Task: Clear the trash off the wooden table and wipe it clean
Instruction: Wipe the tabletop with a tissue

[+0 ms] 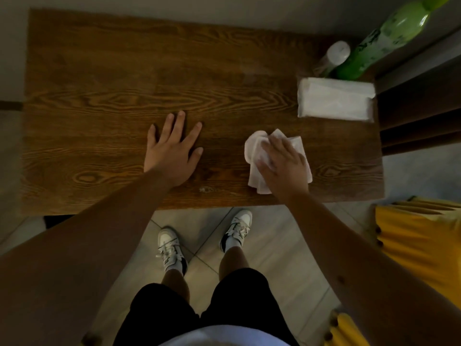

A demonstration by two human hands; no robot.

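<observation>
A dark wooden table (99,96) fills the upper half of the head view. My left hand (172,151) lies flat on it near the front middle, fingers spread, holding nothing. My right hand (283,166) presses down on a crumpled white wipe (254,151) on the table's front right part; the wipe sticks out around my fingers on all sides. No loose trash shows on the tabletop.
A white tissue pack (334,98) lies at the table's right end. Behind it stand a green bottle (381,38) and a small clear bottle with a white cap (334,56). A yellow fabric object (419,236) sits on the right by the floor. My feet stand at the front edge.
</observation>
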